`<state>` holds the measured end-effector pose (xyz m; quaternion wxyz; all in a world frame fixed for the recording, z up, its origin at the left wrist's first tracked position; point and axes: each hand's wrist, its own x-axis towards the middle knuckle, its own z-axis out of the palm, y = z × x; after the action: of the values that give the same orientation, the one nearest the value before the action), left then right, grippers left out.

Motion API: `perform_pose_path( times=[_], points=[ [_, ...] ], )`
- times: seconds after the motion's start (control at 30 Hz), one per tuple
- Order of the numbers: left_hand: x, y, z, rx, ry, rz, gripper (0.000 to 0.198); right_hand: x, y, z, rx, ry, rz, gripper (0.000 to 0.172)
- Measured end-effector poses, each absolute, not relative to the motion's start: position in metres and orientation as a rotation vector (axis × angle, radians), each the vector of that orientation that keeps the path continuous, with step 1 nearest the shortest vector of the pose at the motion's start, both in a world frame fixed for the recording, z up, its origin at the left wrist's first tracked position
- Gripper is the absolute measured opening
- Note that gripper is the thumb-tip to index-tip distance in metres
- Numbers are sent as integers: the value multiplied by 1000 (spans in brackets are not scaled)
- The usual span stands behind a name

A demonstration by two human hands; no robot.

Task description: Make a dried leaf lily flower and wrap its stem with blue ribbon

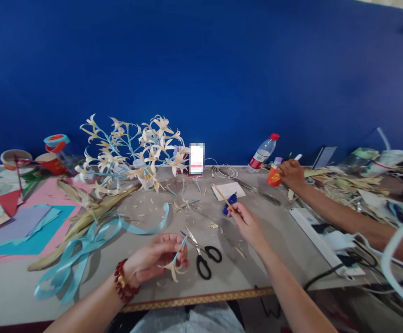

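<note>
My left hand [160, 256], with a dark red bead bracelet at the wrist, pinches a small cream flower [174, 267] by its blue-wrapped stem. The petals hang down below the fingers. My right hand [245, 222] is closed on a thin wooden stick [225, 198], whose far end points over a white paper [227, 190]. A crumpled dark blue piece [230, 201] lies under the stick, partly hidden by that hand. Black-handled scissors [203, 259] lie between my hands, blades slightly apart. Light blue ribbon [99, 236] is loosely heaped left of my left hand.
Behind stands a bunch of cream flowers [146, 148] on blue stems. A co-worker's hand [291, 175] is beside an orange cup [273, 176] at the right. Also there are a bottle [264, 150], a power strip [321, 240], dried husks [90, 217] and coloured paper [17, 226].
</note>
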<state>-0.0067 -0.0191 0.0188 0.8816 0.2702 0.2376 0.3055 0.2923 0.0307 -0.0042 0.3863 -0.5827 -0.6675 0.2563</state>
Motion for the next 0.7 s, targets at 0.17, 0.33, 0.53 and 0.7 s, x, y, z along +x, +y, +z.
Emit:
perform_pose_path(
  times=[0.17,0.33,0.53,0.7],
  points=[
    [-2,-18,20,534,456,613,13,265,21,15,-1360,-1747,822,22],
    [3,-17,19,504,446,603,9,233,4,24,-1090,-1827,1115,29],
    [-2,-17,15,522,477,604,10,251,8,13,-1257,-1899,911,34],
    [-5,-7,21,542,509,700,14,278,7,13,-1383,-2027,830,30]
  ],
)
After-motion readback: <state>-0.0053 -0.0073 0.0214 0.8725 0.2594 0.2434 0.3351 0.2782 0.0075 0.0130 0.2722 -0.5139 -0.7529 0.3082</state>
